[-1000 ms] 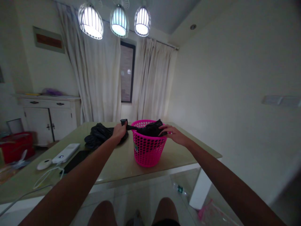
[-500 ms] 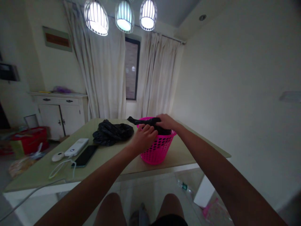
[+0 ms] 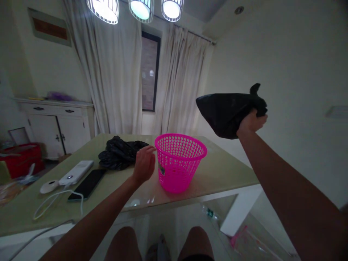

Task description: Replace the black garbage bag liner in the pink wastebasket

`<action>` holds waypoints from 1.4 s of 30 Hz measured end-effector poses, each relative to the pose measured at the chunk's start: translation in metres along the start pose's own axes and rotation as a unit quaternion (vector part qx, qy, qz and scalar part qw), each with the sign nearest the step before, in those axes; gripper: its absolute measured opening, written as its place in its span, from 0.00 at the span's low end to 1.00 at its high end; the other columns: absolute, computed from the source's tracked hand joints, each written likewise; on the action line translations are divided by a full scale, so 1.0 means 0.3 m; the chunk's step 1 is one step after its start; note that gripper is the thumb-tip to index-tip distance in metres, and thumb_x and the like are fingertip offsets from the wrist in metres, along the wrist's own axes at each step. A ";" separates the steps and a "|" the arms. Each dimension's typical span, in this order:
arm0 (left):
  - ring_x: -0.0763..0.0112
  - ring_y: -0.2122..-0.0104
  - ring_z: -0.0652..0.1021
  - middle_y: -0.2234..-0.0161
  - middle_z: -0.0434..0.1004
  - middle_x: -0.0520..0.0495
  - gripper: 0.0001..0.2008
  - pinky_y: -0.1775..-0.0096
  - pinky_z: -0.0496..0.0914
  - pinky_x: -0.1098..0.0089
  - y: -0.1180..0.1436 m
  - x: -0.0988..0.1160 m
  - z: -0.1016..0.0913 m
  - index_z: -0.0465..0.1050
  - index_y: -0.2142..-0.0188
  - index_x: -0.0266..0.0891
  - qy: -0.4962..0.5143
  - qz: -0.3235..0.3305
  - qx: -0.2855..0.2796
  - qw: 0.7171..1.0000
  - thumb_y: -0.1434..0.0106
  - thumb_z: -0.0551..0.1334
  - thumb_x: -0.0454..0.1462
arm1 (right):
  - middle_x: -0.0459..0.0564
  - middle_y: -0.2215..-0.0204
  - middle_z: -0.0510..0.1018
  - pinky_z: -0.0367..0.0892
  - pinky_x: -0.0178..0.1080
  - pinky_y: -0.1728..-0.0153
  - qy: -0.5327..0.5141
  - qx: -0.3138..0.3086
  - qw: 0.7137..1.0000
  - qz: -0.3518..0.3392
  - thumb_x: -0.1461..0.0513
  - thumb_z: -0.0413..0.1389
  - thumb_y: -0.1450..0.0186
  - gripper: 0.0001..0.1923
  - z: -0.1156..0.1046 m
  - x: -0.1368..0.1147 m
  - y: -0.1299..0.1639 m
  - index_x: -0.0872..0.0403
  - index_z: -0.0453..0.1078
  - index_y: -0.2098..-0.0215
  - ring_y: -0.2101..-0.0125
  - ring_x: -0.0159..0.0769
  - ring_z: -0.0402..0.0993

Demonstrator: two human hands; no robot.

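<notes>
My right hand [image 3: 252,121] is raised to the right, closed round a gathered black plastic bag [image 3: 223,110]. The bag hangs out to the left of the fist, with a twisted end sticking up above it. On the table stands a pink plastic basket [image 3: 176,177] with a perforated wall, upright, and no bag shows inside it. My left hand [image 3: 145,163] is beside the basket's left side, fingers loosely stretched toward the rim; whether they touch it I cannot tell. Behind that hand lies a second crumpled black plastic bag [image 3: 116,154].
On the table's left are a black phone [image 3: 88,184], a white power bank [image 3: 76,172], a small round white device [image 3: 49,186] and a looped white cable [image 3: 58,194]. The table's [image 3: 223,174] front edge is close to my knees. A plastic bottle [image 3: 210,212] lies on the floor.
The black bag has come out of the pink basket and gone up to the right in my right hand. My left hand has moved off the basket's top to its left side.
</notes>
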State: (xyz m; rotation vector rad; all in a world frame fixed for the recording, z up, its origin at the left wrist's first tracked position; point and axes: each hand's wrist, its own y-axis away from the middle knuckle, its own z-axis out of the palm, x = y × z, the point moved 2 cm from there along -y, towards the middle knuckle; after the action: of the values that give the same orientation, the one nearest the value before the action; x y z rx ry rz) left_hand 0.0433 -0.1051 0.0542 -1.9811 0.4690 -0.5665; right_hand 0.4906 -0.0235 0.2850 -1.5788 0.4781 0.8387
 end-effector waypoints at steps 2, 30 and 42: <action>0.51 0.43 0.78 0.42 0.80 0.33 0.19 0.42 0.68 0.54 0.033 -0.129 0.032 0.72 0.41 0.37 -0.055 -0.126 -0.088 0.987 0.25 0.49 0.35 | 0.74 0.43 0.77 0.68 0.51 0.42 -0.044 0.016 0.998 0.051 0.56 0.45 0.26 0.26 -0.031 0.035 0.057 0.64 0.69 0.39 0.42 0.53 0.76; 0.38 0.47 0.79 0.49 0.84 0.32 0.18 0.48 0.73 0.45 0.010 -0.433 -0.093 0.84 0.52 0.41 -0.190 -0.310 -0.243 0.899 0.28 0.55 0.42 | 0.73 0.39 0.76 0.58 0.57 0.31 0.310 -0.364 0.823 -0.307 0.60 0.55 0.29 0.32 -0.101 0.637 0.890 0.66 0.65 0.29 0.37 0.58 0.71; 0.61 0.51 0.77 0.49 0.79 0.38 0.13 0.43 0.71 0.61 -0.595 -0.225 -0.386 0.71 0.45 0.32 -0.042 -0.311 0.132 0.940 0.24 0.58 0.38 | 0.69 0.47 0.81 0.63 0.54 0.34 0.292 -0.346 0.828 -0.330 0.61 0.55 0.28 0.29 -0.110 0.722 0.950 0.66 0.68 0.31 0.43 0.55 0.77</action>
State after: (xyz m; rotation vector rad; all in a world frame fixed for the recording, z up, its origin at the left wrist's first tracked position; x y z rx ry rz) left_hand -0.0625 -0.0721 0.2479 -1.8628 -0.2994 -0.8766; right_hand 0.4359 -0.0764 -0.0662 -2.4852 -0.0097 -0.0682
